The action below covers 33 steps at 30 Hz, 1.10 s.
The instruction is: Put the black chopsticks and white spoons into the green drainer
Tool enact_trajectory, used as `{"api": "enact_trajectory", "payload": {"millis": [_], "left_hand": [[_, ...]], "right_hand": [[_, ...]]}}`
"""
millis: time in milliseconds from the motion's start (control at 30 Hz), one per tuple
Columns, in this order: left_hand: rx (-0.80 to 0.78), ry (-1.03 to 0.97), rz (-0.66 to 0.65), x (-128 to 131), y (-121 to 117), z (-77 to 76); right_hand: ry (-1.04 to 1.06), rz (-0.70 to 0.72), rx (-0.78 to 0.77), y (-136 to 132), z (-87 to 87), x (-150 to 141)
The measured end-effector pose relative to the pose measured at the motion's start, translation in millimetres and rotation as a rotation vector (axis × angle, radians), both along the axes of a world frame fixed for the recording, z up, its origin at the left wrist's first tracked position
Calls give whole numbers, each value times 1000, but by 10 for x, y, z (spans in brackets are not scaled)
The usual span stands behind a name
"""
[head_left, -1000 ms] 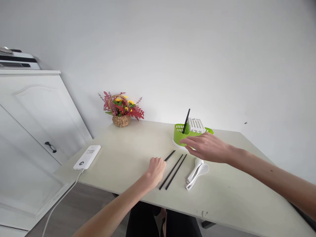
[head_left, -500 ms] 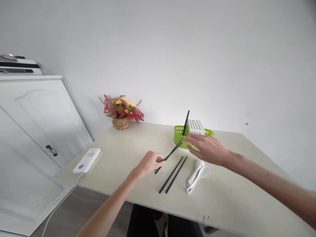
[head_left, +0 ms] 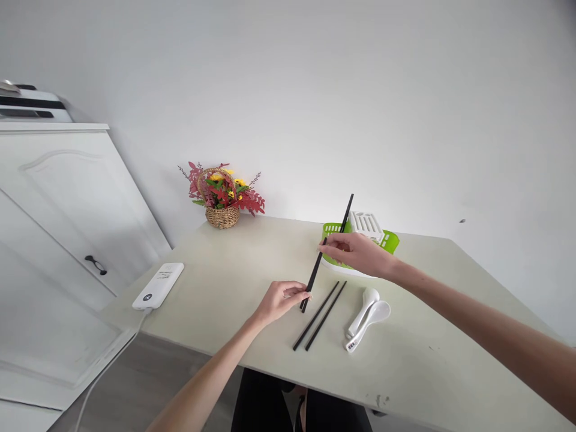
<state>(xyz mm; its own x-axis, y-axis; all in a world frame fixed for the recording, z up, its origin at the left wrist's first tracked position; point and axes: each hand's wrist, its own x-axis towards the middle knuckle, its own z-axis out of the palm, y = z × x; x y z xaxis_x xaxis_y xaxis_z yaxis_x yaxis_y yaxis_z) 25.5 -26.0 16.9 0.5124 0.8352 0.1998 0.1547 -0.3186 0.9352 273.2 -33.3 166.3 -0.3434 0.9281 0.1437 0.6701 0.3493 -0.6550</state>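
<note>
Between my two hands a pair of black chopsticks (head_left: 315, 271) is held at a slant above the table. My left hand (head_left: 284, 299) pinches them near the lower end, and my right hand (head_left: 348, 249) grips the upper end. Just behind my right hand stands a green utensil basket (head_left: 332, 228) on a white base, partly hidden by that hand. Other black chopsticks (head_left: 347, 213) stick up from it beside a white slotted insert (head_left: 366, 225). Two more loose chopsticks (head_left: 320, 317) lie on the table, left of two white spoons (head_left: 369, 318).
A wicker basket of artificial flowers (head_left: 222, 216) sits at the back left of the table (head_left: 243, 258). A white power bank (head_left: 158, 287) with a cable lies near the left edge. Beyond it is a white cabinet (head_left: 58, 240). The wall is behind the table.
The chopsticks between my hands have turned steeper and come together. My left hand has shifted right, and my right hand slightly left and up. The view has tilted a little.
</note>
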Motion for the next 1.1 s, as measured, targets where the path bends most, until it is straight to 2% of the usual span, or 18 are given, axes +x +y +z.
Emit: {"api": "enact_trajectory", "payload": {"millis": [267, 400, 500, 667, 767, 867, 967, 1100], "left_hand": [[-13, 29, 47, -1, 73, -168], [-31, 80, -11, -16, 124, -242], [-50, 80, -41, -23, 182, -251], [-102, 36, 86, -22, 247, -260], [-103, 59, 89, -25, 236, -263], [-80, 97, 86, -31, 215, -248], [-92, 92, 91, -34, 208, -234], [-107, 92, 76, -35, 220, -240]], "right_hand": [[-12, 48, 55, -23, -32, -115], [-41, 38, 118, 5, 21, -76], [9, -81, 219, 62, 260, 80], [141, -411, 506, 230, 855, 417], [13, -509, 530, 421, 991, 533], [-105, -484, 411, 717, 859, 591], [-125, -423, 260, 1051, 585, 618], [-217, -395, 168, 1386, 263, 616]]}}
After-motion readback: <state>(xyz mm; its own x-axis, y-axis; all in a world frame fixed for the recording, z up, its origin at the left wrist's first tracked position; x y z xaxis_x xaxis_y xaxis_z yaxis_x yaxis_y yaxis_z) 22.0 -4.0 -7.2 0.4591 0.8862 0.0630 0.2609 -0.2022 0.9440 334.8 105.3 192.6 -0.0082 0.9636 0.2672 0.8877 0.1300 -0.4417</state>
